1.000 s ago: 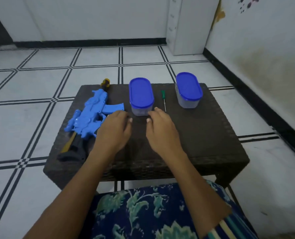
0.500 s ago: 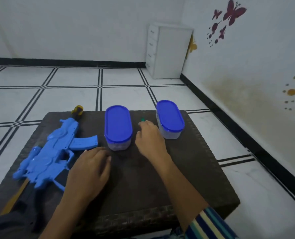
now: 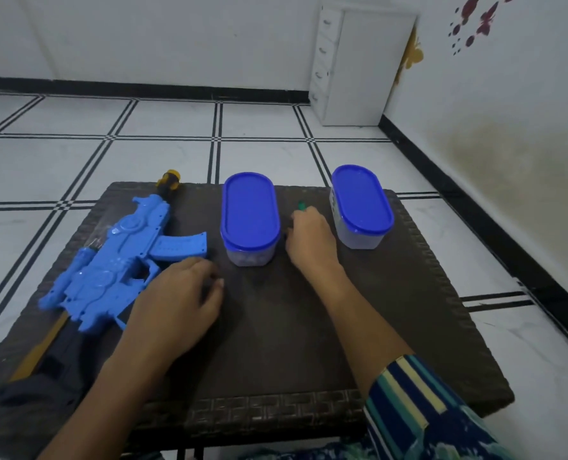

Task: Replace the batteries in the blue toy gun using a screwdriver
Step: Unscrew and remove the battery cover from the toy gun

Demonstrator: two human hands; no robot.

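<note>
I see the blue toy gun (image 3: 116, 260) lying flat on the L side of the bench (image 3: 276, 343), which is dark woven wicker. The gun is glossy moulded plastic. Its long axis runs diagonal: yellow-black muzzle at the far edge, stock toward the near-L corner, magazine sticking out R. Left grip (image 3: 179, 300) rests palm-down just R of the gun's handle, fingers loosely bent, holding nothing. Right grip (image 3: 309, 237), btwn left tub (image 3: 249, 207) and right tub (image 3: 362, 200), both oval, clear, w/ blue lids, curls over the screwdriver (image 3: 301, 205); only its green end shows.
</note>
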